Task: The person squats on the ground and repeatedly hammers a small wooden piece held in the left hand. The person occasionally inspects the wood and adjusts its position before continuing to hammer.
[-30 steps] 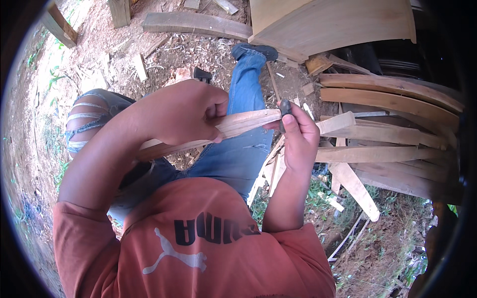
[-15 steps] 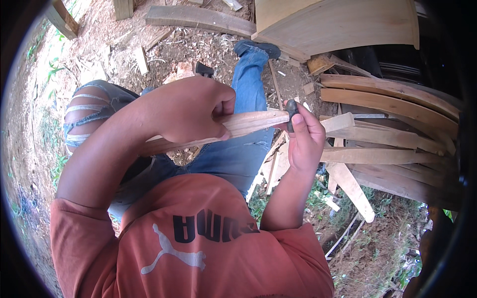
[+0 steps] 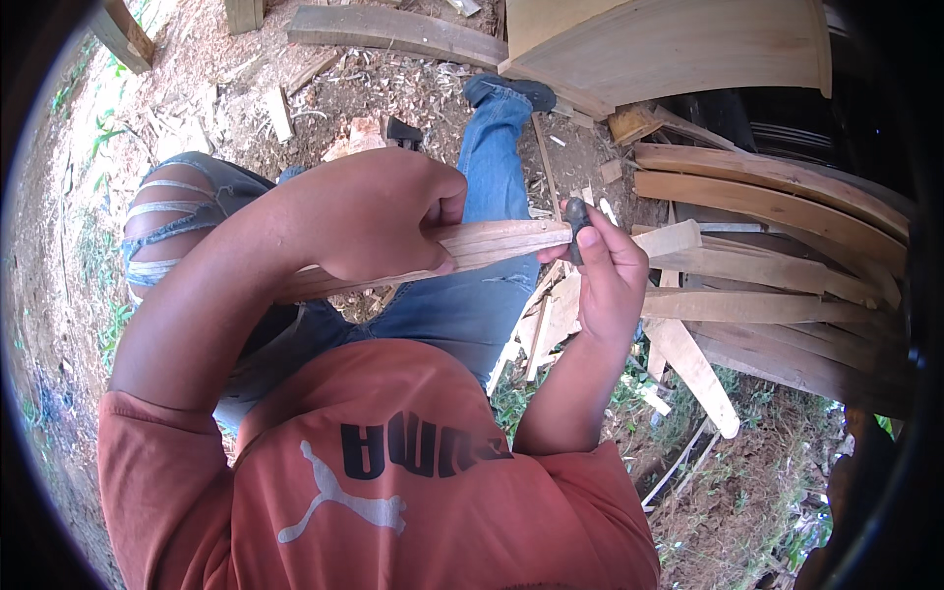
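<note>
My left hand (image 3: 388, 211) is closed round a long, tapered piece of pale wood (image 3: 506, 239), held across my lap with its narrow end to the right. Its left part runs back under my left forearm. At that narrow end my right hand (image 3: 612, 270) pinches a small dark grey, knobbed piece (image 3: 577, 218) between thumb and fingers. This dark piece stands crosswise against the tip of the wood; its exact kind I cannot make out.
To the right lies a stack of curved boards (image 3: 767, 187) and rough planks (image 3: 777, 265). A large pale wooden panel (image 3: 669, 49) stands at the far right. Wood chips and offcuts (image 3: 278, 115) litter the earth ahead, where a black block-like thing (image 3: 403, 131) lies.
My right hand has shifted very slightly, its grip on the dark piece unchanged. The wood and my left hand stay nearly in place.
</note>
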Demonstrator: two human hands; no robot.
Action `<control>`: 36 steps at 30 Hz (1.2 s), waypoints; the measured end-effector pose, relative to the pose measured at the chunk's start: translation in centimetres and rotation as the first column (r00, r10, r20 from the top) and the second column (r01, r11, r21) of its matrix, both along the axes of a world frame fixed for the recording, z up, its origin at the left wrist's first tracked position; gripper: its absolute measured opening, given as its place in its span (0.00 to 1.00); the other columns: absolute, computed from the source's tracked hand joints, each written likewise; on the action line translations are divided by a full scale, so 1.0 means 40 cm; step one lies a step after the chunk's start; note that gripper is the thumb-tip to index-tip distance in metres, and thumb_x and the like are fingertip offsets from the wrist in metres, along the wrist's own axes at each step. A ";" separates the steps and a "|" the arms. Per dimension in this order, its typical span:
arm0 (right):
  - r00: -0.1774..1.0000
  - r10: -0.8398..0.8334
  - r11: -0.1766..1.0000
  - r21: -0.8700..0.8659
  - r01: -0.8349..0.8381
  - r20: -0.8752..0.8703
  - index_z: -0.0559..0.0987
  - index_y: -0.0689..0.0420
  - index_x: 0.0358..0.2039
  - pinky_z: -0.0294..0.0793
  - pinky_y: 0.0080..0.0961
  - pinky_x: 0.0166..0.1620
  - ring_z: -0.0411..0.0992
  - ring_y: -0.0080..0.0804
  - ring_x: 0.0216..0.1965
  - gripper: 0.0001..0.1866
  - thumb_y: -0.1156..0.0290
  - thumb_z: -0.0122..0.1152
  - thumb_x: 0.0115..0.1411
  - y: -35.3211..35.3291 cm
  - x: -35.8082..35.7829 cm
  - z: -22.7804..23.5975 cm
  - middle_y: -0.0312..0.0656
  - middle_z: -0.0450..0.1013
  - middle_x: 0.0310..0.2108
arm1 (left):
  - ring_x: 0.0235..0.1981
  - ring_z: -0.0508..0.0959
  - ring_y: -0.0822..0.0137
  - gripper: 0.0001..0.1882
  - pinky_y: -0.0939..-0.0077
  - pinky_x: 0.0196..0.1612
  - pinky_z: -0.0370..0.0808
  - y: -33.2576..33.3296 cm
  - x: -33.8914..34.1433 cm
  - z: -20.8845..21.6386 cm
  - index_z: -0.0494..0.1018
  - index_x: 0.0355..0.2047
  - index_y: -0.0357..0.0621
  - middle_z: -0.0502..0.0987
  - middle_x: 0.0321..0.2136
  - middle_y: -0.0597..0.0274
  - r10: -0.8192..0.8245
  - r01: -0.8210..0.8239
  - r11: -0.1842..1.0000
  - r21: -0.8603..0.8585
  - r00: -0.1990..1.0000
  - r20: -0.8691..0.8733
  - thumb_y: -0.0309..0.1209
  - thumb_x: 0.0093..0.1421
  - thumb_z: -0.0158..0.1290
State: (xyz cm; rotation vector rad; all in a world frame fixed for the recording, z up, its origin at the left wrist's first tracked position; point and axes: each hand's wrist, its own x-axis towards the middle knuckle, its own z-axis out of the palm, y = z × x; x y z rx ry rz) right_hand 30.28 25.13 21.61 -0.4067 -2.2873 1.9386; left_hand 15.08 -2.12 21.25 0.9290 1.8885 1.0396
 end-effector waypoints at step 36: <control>0.991 -0.127 0.992 0.031 0.125 0.051 0.78 0.73 0.63 0.86 0.28 0.43 0.85 0.34 0.35 0.21 0.71 0.61 0.76 -0.059 0.041 -0.013 0.50 0.84 0.41 | 0.33 0.84 0.54 0.20 0.60 0.38 0.77 0.084 0.051 -0.024 0.79 0.45 0.36 0.83 0.30 0.49 0.053 -0.064 0.955 0.291 0.998 0.047 0.37 0.60 0.69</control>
